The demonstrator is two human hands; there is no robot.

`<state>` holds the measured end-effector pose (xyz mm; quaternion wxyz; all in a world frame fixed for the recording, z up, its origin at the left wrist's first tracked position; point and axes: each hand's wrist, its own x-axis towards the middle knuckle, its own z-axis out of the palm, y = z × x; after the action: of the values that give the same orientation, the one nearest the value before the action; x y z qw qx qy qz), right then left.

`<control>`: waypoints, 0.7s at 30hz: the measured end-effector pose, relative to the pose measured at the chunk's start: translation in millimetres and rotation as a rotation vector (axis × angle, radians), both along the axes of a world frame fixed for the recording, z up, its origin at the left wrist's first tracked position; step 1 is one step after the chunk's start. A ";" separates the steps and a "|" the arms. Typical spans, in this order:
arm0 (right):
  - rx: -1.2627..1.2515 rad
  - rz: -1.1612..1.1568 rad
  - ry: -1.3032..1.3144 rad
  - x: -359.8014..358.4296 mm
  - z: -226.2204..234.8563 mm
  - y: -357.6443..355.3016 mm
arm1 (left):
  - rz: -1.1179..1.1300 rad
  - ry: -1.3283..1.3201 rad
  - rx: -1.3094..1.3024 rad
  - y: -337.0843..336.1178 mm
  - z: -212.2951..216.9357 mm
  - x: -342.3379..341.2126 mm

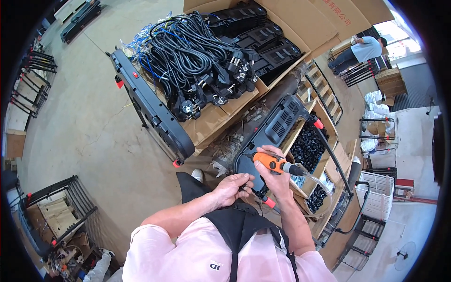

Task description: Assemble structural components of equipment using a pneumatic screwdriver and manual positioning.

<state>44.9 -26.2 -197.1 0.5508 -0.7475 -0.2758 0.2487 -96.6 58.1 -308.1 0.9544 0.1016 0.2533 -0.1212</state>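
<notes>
My right hand [275,175] is wrapped round an orange air screwdriver [268,162] with a black end, from which a clear hose [318,181] curves away. Its tip lies over the near end of a black plastic housing [284,123] with vent slots. That housing is part of a black tubular frame with red end pieces [269,202]. Close to the same end, my left hand [231,190] has thumb and fingers pinched together on a small dark piece [243,187]. What it is cannot be made out.
Coiled black power cords [188,51] with plugs fill a cardboard box [204,127] beyond my hands. Another black machine [145,103] stands against its left side. Right of me, a wooden bin [329,141] holds many small black parts [307,149]. Another person [364,50] bends over at the far right.
</notes>
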 end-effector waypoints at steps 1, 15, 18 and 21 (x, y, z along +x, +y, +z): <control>0.019 -0.007 -0.012 -0.6 -1.6 2.5 | -0.006 0.000 0.029 1.5 1.4 -1.4; -0.074 0.093 -0.141 4.5 -4.0 9.3 | 0.051 0.035 0.160 13.0 -0.3 -9.4; -0.075 0.088 -0.144 6.1 -6.9 9.6 | 0.060 0.041 0.159 16.4 -0.9 -10.5; -0.105 0.104 -0.176 5.4 -7.4 12.4 | 0.071 0.044 0.173 20.5 -6.2 -11.9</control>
<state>50.3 -13.8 -204.4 0.4707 -0.7790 -0.3482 0.2246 -108.5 78.6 -314.3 0.9398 0.1720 0.2875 -0.0671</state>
